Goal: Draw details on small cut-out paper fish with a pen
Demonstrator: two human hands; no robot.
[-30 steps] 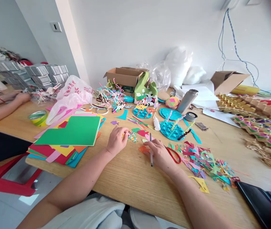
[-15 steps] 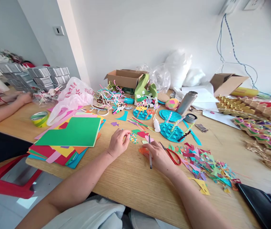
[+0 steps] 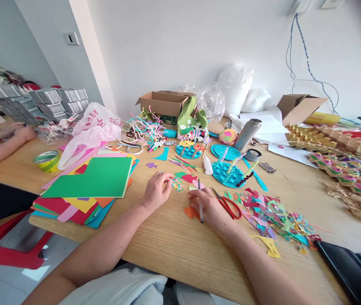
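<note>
My left hand [image 3: 157, 191] is in a pinch beside a small cluster of multicoloured dots [image 3: 177, 184]; whatever lies between its fingertips is too small to make out. A pen [image 3: 200, 199] with a grey barrel is held in my right hand [image 3: 211, 208], sticking up between the fingers. Just left of that hand, partly beneath it, lies an orange paper fish [image 3: 190, 212] with a drawn eye. Red-handled scissors [image 3: 232, 207] rest right of my right hand. Beyond the hands are a red paper fish [image 3: 189, 178] and a pink one [image 3: 198, 184], partly hidden by the pen.
Coloured paper sheets [image 3: 94, 178] are stacked at left, near yellow tape [image 3: 47, 161]. Paper scraps [image 3: 275, 216] spread on the right, with a black device [image 3: 342, 267] at the edge. Behind stand blue decorated discs [image 3: 227, 173] and a steel flask [image 3: 247, 134]. Another person's hands [image 3: 21, 132] are far left.
The orange fish has shifted slightly toward me and more of it shows. My right fingers have lifted a little off it, still with the pen. My left hand is nearly unchanged.
</note>
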